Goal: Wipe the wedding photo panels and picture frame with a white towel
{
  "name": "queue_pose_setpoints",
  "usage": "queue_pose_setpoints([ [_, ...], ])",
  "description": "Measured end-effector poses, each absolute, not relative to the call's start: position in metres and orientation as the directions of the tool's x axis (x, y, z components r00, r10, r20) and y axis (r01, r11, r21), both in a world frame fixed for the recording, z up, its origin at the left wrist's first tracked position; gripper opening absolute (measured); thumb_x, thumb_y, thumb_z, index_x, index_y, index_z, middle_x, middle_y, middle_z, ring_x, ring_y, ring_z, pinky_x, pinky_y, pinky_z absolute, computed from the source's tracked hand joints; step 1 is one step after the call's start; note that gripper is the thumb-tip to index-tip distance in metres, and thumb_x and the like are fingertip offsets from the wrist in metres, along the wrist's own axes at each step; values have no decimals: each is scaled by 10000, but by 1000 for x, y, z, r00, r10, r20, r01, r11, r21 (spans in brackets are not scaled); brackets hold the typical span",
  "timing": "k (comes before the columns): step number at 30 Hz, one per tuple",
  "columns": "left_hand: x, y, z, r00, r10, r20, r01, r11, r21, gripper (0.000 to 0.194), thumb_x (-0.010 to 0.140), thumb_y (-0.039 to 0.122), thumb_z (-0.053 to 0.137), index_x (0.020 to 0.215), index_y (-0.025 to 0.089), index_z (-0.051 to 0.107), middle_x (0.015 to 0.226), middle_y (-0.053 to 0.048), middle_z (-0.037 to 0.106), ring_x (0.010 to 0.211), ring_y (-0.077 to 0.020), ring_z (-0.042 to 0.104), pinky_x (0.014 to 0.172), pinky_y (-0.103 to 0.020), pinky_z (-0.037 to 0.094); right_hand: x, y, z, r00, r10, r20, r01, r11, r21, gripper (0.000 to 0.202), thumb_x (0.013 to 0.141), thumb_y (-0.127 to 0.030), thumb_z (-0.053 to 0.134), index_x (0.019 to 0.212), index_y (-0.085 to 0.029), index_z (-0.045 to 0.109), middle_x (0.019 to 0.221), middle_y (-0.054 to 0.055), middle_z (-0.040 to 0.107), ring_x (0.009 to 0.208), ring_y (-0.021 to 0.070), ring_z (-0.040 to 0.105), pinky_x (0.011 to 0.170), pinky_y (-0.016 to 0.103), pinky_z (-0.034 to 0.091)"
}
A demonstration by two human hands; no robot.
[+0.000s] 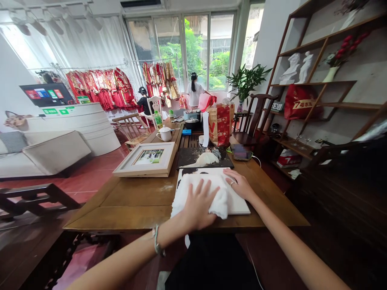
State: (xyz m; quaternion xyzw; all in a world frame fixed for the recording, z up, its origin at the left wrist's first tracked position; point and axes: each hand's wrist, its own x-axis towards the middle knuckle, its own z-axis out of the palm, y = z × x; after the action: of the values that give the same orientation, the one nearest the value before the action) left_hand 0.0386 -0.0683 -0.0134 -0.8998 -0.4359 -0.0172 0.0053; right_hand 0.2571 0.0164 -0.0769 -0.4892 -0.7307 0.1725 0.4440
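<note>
My left hand (201, 203) lies spread on a folded white towel (221, 198), pressing it onto a white-bordered photo panel (240, 204) near the table's front edge. The towel covers much of the panel's left and middle. With its fingers stretched out, my right hand (238, 184) rests on the panel's upper right part. Just behind this panel lies a darker photo panel (201, 158) showing a pale dress. To the left is a framed photo (148, 157) in a thick, light-coloured frame.
On the wooden table (133, 201) stand a white lidded cup (165, 133), a red and brown paper bag (221, 125) and a phone (241, 152) with a cable. A dark wooden chair (254, 117) stands behind, right. Two people are near the windows, by racks of red garments (101, 88).
</note>
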Motion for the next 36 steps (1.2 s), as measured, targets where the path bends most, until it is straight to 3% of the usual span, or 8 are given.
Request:
queue_pose_setpoints([
  [5, 47, -9, 2, 550, 834, -33, 835, -550, 4, 655, 805, 403, 455, 1396, 198, 263, 1461, -152, 216, 1326, -381, 147, 983, -642, 183, 258, 18, -79, -123, 867, 483, 575, 459, -678, 332, 781, -218, 511, 1085, -216, 645, 1209, 90, 605, 1187, 236, 503, 1035, 445, 352],
  [9, 57, 4, 5, 575, 817, -47, 818, -574, 23, 616, 827, 408, 421, 1392, 219, 264, 1462, -133, 220, 1326, -373, 149, 976, -651, 187, 258, 19, -78, -127, 865, 486, 566, 466, -680, 331, 767, -222, 513, 1067, -213, 655, 1193, 90, 616, 1182, 243, 507, 1032, 443, 355],
  [14, 60, -30, -4, 622, 783, -6, 783, -622, 21, 653, 801, 414, 459, 1393, 221, 265, 1473, -118, 192, 1336, -366, 102, 1014, -627, 134, 259, 19, -77, -135, 860, 493, 553, 478, -683, 392, 702, -143, 489, 1043, -220, 667, 1189, 76, 621, 1174, 235, 514, 1026, 433, 362],
  [23, 57, -100, -24, 658, 752, 49, 752, -659, 24, 817, 741, 504, 504, 1430, 273, 132, 1503, -95, 80, 1343, -376, -25, 1010, -653, 56, 258, 18, -77, -124, 868, 480, 542, 464, -700, 344, 754, -197, 505, 1059, -217, 663, 1197, 84, 614, 1188, 241, 500, 1032, 452, 351],
  [29, 54, -38, -10, 581, 814, 0, 814, -581, 20, 704, 788, 453, 483, 1408, 240, 228, 1487, -112, 160, 1340, -363, 97, 1011, -632, 126, 259, 19, -78, -120, 866, 486, 542, 467, -699, 343, 756, -197, 507, 1061, -219, 661, 1200, 83, 612, 1182, 238, 507, 1036, 449, 352],
  [36, 24, 17, -2, 500, 866, 8, 866, -500, 13, 534, 862, 410, 374, 1355, 209, 336, 1481, -109, 188, 1345, -329, 125, 1006, -618, 153, 258, 18, -77, -99, 871, 480, 565, 447, -694, 323, 770, -210, 519, 1058, -234, 662, 1190, 73, 619, 1175, 237, 516, 1039, 446, 363],
])
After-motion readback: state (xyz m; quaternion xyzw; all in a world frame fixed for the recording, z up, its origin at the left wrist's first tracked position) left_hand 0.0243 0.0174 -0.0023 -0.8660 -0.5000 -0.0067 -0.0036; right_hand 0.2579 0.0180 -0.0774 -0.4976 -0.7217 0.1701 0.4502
